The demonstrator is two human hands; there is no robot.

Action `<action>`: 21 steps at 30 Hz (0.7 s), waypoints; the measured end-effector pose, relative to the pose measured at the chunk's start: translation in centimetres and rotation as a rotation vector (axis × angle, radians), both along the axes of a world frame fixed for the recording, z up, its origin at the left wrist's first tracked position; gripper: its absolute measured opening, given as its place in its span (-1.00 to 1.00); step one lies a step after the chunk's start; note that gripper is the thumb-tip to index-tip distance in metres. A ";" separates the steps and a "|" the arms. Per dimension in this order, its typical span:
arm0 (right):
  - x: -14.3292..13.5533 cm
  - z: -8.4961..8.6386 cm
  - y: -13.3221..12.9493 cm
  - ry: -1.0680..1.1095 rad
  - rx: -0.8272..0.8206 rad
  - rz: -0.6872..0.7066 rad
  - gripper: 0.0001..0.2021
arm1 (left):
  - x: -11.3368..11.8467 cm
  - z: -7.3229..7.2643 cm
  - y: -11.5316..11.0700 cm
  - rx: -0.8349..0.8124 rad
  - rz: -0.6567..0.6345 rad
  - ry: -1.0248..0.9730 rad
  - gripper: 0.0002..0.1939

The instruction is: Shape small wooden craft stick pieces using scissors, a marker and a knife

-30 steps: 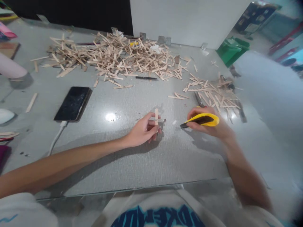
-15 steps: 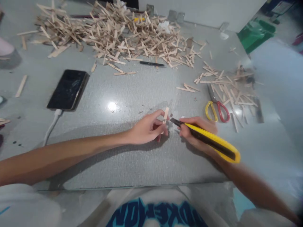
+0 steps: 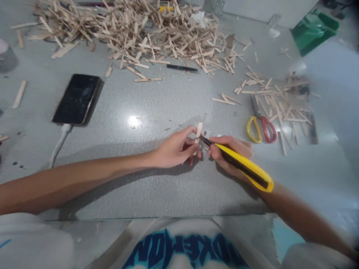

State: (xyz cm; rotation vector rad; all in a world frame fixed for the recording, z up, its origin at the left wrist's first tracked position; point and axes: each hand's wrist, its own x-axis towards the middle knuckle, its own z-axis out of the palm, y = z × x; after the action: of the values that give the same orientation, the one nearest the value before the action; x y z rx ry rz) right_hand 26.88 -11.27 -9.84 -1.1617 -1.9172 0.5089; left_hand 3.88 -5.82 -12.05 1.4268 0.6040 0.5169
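Landmark: one smartphone (image 3: 77, 99), lying flat on the table (image 3: 117, 198) with one white charging cable (image 3: 58, 146) plugged into its near end, probably left there to charge out of the way of the blade.
Held stick: one wooden craft stick (image 3: 199, 130), to the right of the smartphone and nearer the person, tilted, its upper end free above the grip, apparently to leave that part open to the blade.
Left hand: one, the left hand (image 3: 175, 151), fingers pinching the craft stick, the thumb toward the person; the grip seems meant to steady it.
Right hand: one, the right hand (image 3: 227, 153), fingers pinching the utility knife near its blade end, likely for fine control.
Knife: one yellow-and-black utility knife (image 3: 244, 166), right of the smartphone, blade toward the stick; touching or just beside it, I cannot tell.
Scissors: one pair of scissors (image 3: 263, 118), far right of the smartphone, one yellow and one red handle toward the person, perhaps for easy reach.
Large heap: one large heap of sticks (image 3: 157, 41), beyond the smartphone, too tangled to count.
Small heap: one small heap of sticks (image 3: 269, 93), far right of the smartphone, also uncountable.
Strays: one single stick (image 3: 20, 94) left of the smartphone.
Bin: one green bin (image 3: 314, 33), far right beyond the smartphone.
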 end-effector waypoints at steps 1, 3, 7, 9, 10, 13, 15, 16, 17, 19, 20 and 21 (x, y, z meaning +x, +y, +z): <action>0.0 -0.1 0.0 -0.008 0.010 0.002 -0.85 | 0.0 -0.1 0.0 0.005 0.002 0.003 -0.84; -0.1 -0.6 0.1 -0.023 0.039 0.004 -0.83 | 0.0 -0.4 0.0 0.029 0.006 0.010 -0.85; -0.4 -1.8 0.3 -0.027 0.148 0.009 -0.84 | 0.1 -1.1 -0.3 0.119 0.021 -0.004 -0.84; -0.6 -2.1 0.4 -0.018 0.181 0.009 -0.84 | 0.2 -1.3 -0.4 0.147 0.036 -0.007 -0.84; -0.7 -2.1 0.4 -0.018 0.188 0.008 -0.84 | 0.2 -1.3 -0.5 0.154 0.044 -0.004 -0.85; -0.9 -1.9 0.5 -0.023 0.196 0.015 -0.79 | 0.3 -1.2 -0.7 0.176 0.053 0.003 -0.86; -1.0 -1.7 0.4 -0.036 0.186 0.017 -0.79 | 0.4 -1.2 -0.7 0.196 0.050 0.007 -0.87; -1.0 -1.6 0.4 -0.042 0.178 0.010 -0.80 | 0.4 -1.1 -0.7 0.206 0.050 0.008 -0.87; -0.9 -1.6 0.4 -0.044 0.164 0.003 -0.82 | 0.4 -1.1 -0.7 0.213 0.050 0.009 -0.88; -0.9 -1.5 0.4 -0.031 0.142 -0.014 -0.86 | 0.4 -1.2 -0.6 0.222 0.050 0.012 -0.88; -0.9 -1.5 0.3 -0.024 0.124 -0.020 -0.87 | 0.4 -1.2 -0.6 0.226 0.049 0.015 -0.88; -1.0 -1.4 0.2 -0.017 0.104 -0.026 -0.88 | 0.4 -1.1 -0.6 0.230 0.048 0.019 -0.88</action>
State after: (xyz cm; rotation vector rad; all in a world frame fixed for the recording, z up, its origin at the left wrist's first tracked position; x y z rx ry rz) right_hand 25.92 -11.03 -11.27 -1.1261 -1.9172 0.3816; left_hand 4.26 -6.46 -13.20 1.6388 0.6101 0.6272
